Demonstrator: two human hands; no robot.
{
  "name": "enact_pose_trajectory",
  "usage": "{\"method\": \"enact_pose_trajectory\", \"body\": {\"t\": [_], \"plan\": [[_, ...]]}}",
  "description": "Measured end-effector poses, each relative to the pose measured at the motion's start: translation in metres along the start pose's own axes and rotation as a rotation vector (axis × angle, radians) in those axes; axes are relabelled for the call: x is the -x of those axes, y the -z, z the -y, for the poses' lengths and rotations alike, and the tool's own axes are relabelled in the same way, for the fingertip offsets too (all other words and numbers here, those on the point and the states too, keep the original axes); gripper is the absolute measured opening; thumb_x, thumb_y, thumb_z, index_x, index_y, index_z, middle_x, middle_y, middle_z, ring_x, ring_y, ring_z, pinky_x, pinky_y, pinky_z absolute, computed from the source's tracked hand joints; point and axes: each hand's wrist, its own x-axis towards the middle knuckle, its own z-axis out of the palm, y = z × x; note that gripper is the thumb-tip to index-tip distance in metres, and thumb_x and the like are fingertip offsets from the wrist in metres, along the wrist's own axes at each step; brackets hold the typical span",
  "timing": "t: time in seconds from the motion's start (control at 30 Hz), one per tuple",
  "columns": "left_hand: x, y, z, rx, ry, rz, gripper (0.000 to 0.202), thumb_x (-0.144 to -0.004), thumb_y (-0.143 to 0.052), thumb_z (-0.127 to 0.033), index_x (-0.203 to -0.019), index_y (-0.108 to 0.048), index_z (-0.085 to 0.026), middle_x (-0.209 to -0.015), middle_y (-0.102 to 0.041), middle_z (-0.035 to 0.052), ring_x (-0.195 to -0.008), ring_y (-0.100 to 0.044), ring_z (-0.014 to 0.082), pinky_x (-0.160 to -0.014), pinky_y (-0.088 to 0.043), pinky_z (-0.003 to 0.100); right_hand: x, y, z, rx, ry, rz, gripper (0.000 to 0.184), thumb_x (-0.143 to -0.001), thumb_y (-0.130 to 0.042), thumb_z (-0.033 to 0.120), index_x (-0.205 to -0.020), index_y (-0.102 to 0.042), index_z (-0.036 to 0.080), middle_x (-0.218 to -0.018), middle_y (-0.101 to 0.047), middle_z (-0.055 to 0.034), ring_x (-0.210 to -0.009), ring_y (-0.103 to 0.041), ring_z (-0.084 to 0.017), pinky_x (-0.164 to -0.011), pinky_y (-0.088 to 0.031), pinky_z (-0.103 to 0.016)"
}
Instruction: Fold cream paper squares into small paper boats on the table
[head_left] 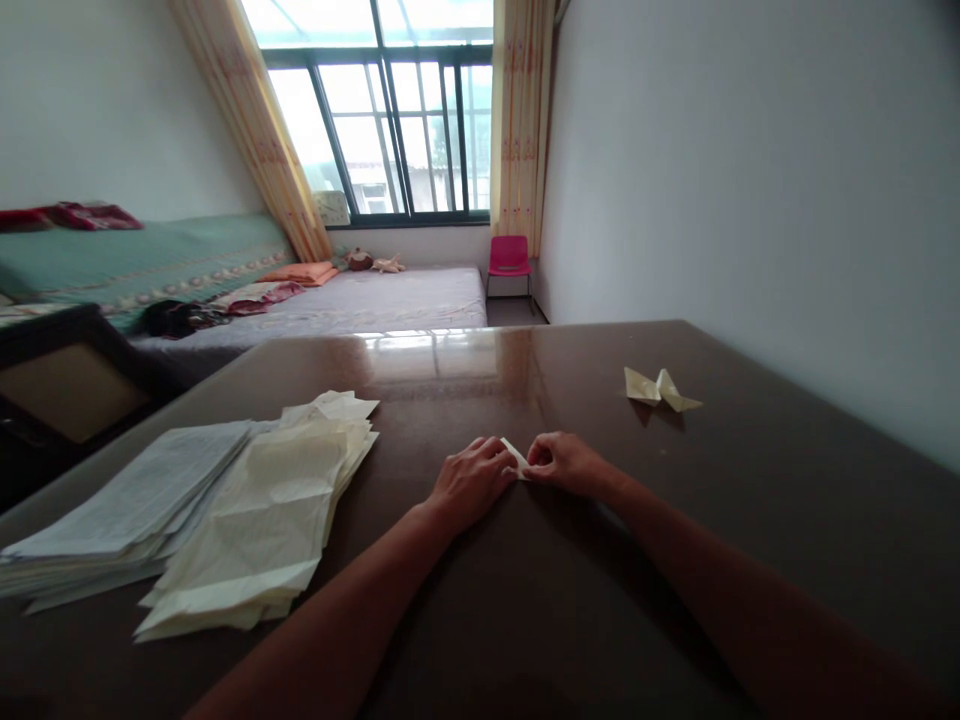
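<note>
Between your fingertips lay a small, narrow piece of folded cream paper point(513, 452), on a glossy dark-brown wooden tabletop point(427, 395). Your right hand point(568, 463) pinched its right edge between thumb and bent fingers. Your left hand point(474, 473) covered its left side, fingers bent and close together; whether they gripped it or only pressed it down could not be told. Its compact outline suggested several folds already made, with shaping apparently unfinished. Beyond and to the right of your right fingers, well apart, rested a pale cream folded-paper form with two pointed wings point(660, 392), which looked complete. Left of your left fingers, also well apart, lay a loose stack of creased cream paper sheets point(270, 510), unshaped, overlapping a thick pile of greyish-white paper sheets point(142, 490) farther left. By this reading, one form was done and one was under way; how many sheets were left to fold could not be judged. Far beyond your fingers stood a bright-pink chair point(510, 257).
</note>
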Motion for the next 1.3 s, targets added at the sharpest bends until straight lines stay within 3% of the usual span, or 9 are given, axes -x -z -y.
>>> {"method": "enact_pose_trajectory", "body": {"t": [0.23, 0.47, 0.77, 1.0, 1.3], "plan": [[0.000, -0.002, -0.002, -0.031, 0.032, -0.010, 0.017, -0.093, -0.044, -0.037, -0.094, -0.057, -0.027, -0.104, -0.058, -0.0009, -0.098, -0.051, 0.0159, -0.067, -0.044, 0.023, 0.003, 0.000, 0.004, -0.148, 0.051, 0.003, 0.010, -0.068, -0.065, 0.023, -0.076, -0.062, 0.016, -0.070, -0.066, -0.0008, -0.065, -0.060, -0.013, -0.057, -0.040, -0.021], [-0.001, -0.002, -0.002, -0.062, 0.034, -0.014, 0.018, -0.092, -0.045, -0.038, -0.094, -0.057, -0.024, -0.103, -0.058, 0.0008, -0.098, -0.051, 0.0166, -0.066, -0.044, 0.023, 0.001, -0.002, 0.001, -0.225, 0.065, -0.017, 0.016, -0.071, -0.064, 0.021, -0.085, -0.057, 0.017, -0.072, -0.066, 0.0001, -0.066, -0.060, -0.013, -0.058, -0.040, -0.021], [0.001, -0.003, 0.002, -0.009, -0.046, -0.068, 0.018, -0.091, -0.048, -0.036, -0.101, -0.060, -0.027, -0.104, -0.060, 0.0003, -0.099, -0.051, 0.0170, -0.074, -0.046, 0.025, -0.006, -0.003, -0.003, -0.057, 0.096, -0.132, 0.008, -0.081, -0.050, 0.017, -0.089, -0.050, 0.019, -0.077, -0.061, -0.0011, -0.070, -0.055, -0.014, -0.063, -0.035, -0.024], [0.001, -0.009, 0.022, 0.027, 0.180, -0.262, 0.017, -0.091, -0.047, -0.032, -0.095, -0.062, -0.023, -0.098, -0.058, 0.0033, -0.096, -0.051, 0.0198, -0.081, -0.047, 0.032, -0.008, 0.006, -0.016, -0.055, 0.085, -0.161, 0.008, -0.083, -0.049, 0.022, -0.091, -0.051, 0.020, -0.078, -0.062, -0.0003, -0.069, -0.056, -0.014, -0.063, -0.035, -0.023], [0.002, -0.008, 0.017, 0.035, -0.078, -0.227, 0.024, -0.092, -0.046, -0.031, -0.106, -0.066, -0.026, -0.106, -0.060, 0.0033, -0.098, -0.049, 0.0191, -0.083, -0.047, 0.031, -0.005, 0.001, -0.011, -0.131, 0.228, -0.127, 0.012, -0.085, -0.045, 0.023, -0.088, -0.056, 0.019, -0.074, -0.062, -0.0002, -0.067, -0.055, -0.013, -0.064, -0.037, -0.023]]}}
